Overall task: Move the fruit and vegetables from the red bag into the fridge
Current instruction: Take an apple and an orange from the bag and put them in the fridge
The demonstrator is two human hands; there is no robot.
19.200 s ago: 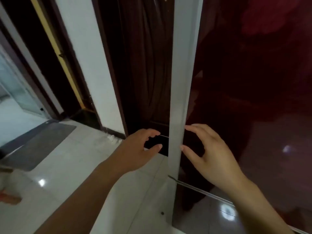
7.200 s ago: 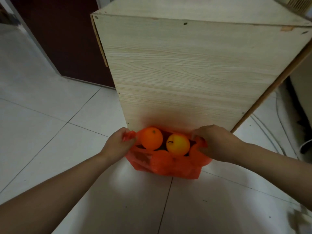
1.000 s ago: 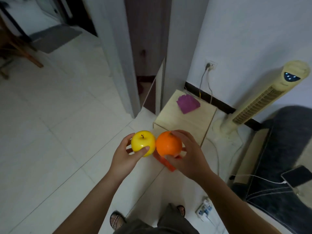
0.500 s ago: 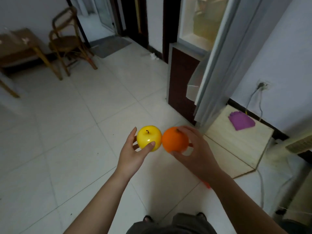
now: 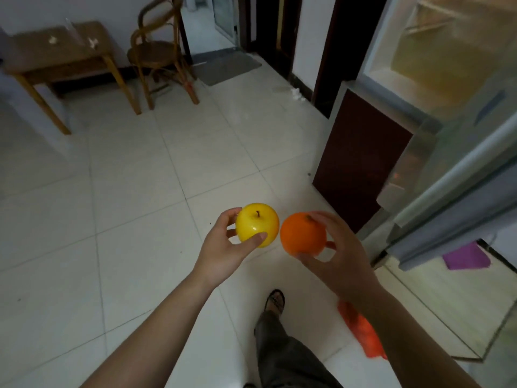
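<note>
My left hand (image 5: 223, 252) grips a yellow apple (image 5: 257, 224) with thumb and fingers curled round it. Beside it, my right hand (image 5: 340, 256) holds an orange (image 5: 302, 233) from behind and below. Both fruits are raised side by side over the tiled floor. The red bag (image 5: 361, 330) lies on the floor behind my right forearm, partly hidden by it. The fridge (image 5: 361, 158) stands at the right with its dark red lower front and its upper door (image 5: 458, 175) swung open, showing a lit pale interior.
A low wooden cabinet (image 5: 436, 301) with a purple cloth (image 5: 464, 257) on top sits at the right by the bag. A wooden table (image 5: 56, 57) and a rattan chair (image 5: 159, 51) stand at the far left. A grey mat (image 5: 226, 67) lies by the doorway. My sandalled foot (image 5: 275, 299) is below.
I have turned left and stepped toward the fridge, carrying both fruits. The cabinet and bag have slid to the lower right of view. The open fridge is nearer.
</note>
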